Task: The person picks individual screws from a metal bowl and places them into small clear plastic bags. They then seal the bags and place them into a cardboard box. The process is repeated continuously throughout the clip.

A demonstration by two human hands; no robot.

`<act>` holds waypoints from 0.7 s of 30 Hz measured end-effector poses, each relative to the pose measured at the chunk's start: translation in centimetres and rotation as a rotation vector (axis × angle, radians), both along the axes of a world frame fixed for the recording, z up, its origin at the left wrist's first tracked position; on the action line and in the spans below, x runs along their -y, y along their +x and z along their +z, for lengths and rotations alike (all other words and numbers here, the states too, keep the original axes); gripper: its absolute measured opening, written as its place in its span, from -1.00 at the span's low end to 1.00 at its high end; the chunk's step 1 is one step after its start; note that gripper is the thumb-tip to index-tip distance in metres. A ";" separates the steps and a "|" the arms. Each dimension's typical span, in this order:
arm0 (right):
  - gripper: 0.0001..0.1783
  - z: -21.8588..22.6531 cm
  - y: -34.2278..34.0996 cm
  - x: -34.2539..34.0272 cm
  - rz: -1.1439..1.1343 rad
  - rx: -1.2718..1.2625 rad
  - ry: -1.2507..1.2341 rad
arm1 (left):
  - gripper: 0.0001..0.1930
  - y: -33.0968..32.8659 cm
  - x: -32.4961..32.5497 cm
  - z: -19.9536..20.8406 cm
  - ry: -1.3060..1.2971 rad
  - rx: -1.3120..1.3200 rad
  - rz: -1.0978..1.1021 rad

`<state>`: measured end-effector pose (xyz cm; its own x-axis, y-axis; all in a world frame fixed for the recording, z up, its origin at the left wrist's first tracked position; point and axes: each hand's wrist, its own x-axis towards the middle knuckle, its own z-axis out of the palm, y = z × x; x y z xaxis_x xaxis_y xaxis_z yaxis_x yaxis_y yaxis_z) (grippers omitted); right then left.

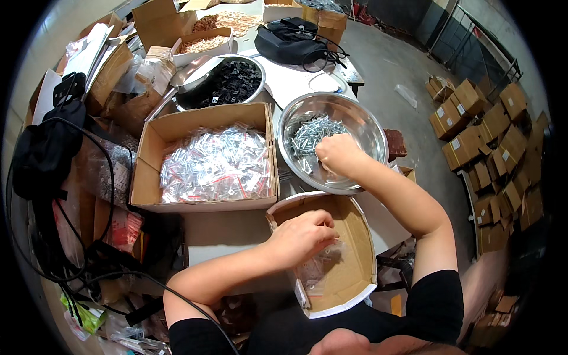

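Note:
My right hand (pixel 342 155) reaches into a steel bowl (pixel 370 133), at the edge of a pile of silver screws (pixel 313 136). Its fingers are curled closed, and whatever they grip is hidden. Nearer to me, my left hand (pixel 305 236) is over a shallow cardboard tray (pixel 358 260) with white edges. Thumb and fingers pinch a small clear plastic bag (pixel 336 251) below them. More small clear bags (pixel 310 275) lie in the tray's left part. A larger cardboard box (pixel 204 206) at the left is filled with bagged screws (pixel 216 163).
Behind the box stands a bowl of black parts (pixel 234 83) with a metal scoop (pixel 195 74). A black bag (pixel 287 41) and glasses (pixel 322 61) lie at the back. Cables (pixel 112 171) run down the left. Cardboard cartons (pixel 491 130) are stacked at the right.

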<state>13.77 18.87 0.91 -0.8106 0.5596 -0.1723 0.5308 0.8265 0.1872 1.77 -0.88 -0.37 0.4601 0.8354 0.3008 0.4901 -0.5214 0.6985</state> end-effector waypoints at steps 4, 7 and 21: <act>-0.87 -0.3 0.1 -0.7 -0.013 0.002 0.006 | -0.81 0.0 -0.1 0.4 -0.037 0.046 0.026; -0.85 0.5 1.1 -1.0 -0.071 -0.117 -0.200 | -0.82 -0.1 -0.3 -0.1 -0.073 0.208 0.040; -0.87 2.2 4.7 3.7 -0.210 -0.944 -0.947 | -0.80 -1.0 -0.1 2.4 -0.129 0.256 0.075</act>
<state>18.50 15.13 3.07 -0.7474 0.6643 0.0126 0.2706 0.3217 -0.9074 0.82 -0.75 2.01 0.3186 0.9030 0.2882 0.3231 -0.3892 0.8626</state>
